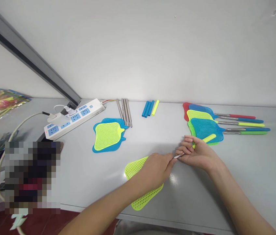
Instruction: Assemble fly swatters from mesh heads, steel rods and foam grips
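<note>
My left hand [155, 169] is closed around the neck of a yellow-green fly swatter [143, 200], covering the middle of its perforated head. A short stretch of metal rod [179, 155] shows between my two hands. My right hand [203, 155], palm turned up, curls its fingers around the rod's far end and the yellow grip sleeve [209, 138], which sticks out past the palm. Just beyond that hand lie several fly swatters with handles [207, 130], in blue, green, yellow and red. The exact joint between rod and swatter head is hidden under my left fingers.
Loose swatter heads [107, 135], yellow over blue, lie left of centre. Several metal rods [127, 112] and short blue and yellow sleeves [148, 108] rest near the wall. A power strip [75, 119] with cables sits left, near bagged items [1, 101] and a pixelated patch.
</note>
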